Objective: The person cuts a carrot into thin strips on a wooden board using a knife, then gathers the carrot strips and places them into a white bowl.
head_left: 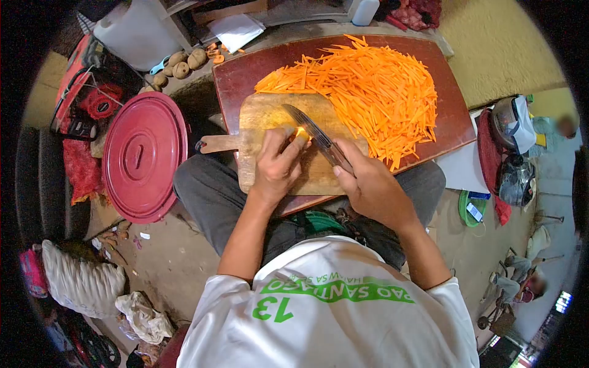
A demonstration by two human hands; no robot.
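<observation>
A wooden cutting board [264,113] with a handle on its left lies on a dark red tabletop in front of me. My left hand [279,162] is closed over the board, its fingertips pinching a small orange piece of carrot [301,132]. Gripped in my right hand [371,184] is a kitchen knife [314,132], its dark blade slanting up and left, right beside the carrot and my left fingertips. A large heap of carrot strips [380,92] spreads over the tabletop behind and to the right of the board.
To the left stands a container with a round red lid [126,159]. Several brown potatoes [181,66] lie at the back left, near a white sheet [236,32]. On the right, a green basin [471,208] holds a phone. Another person [524,288] is farther off at the right.
</observation>
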